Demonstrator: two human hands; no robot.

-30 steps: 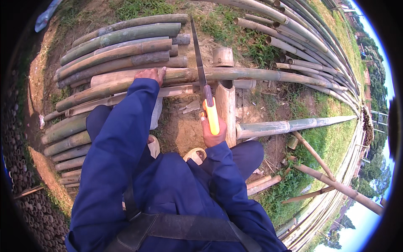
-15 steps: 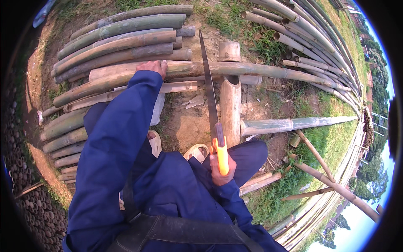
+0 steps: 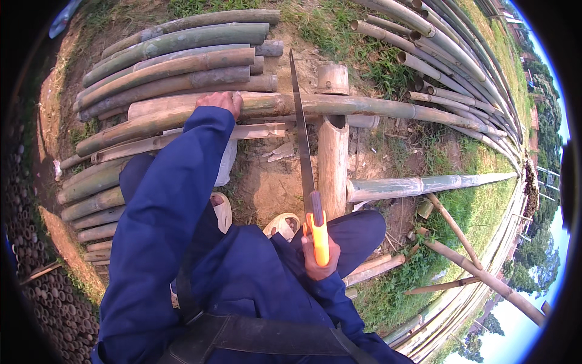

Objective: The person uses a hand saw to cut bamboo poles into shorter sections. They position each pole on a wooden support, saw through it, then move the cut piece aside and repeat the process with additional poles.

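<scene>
A long bamboo pole (image 3: 370,105) lies crosswise in front of me, passing over an upright bamboo post (image 3: 333,158) with a notched top. My left hand (image 3: 219,103) grips this pole from above, left of the saw. In my right hand (image 3: 320,258) is the orange handle of a hand saw (image 3: 305,151), held low near my right knee. Its long dark blade points away from me and crosses the pole just left of the post. The teeth are too small to make out.
Cut bamboo lengths (image 3: 176,39) are stacked at the far left, and shorter pieces (image 3: 94,203) lie near my left leg. Long poles (image 3: 436,54) lie at the far right. Another bamboo pole (image 3: 424,185) runs right from the post. Crossed bamboo supports (image 3: 479,276) stand at the right.
The saw and my right hand have shifted slightly toward me. My left hand stays on the pole, and the view has moved a little.
</scene>
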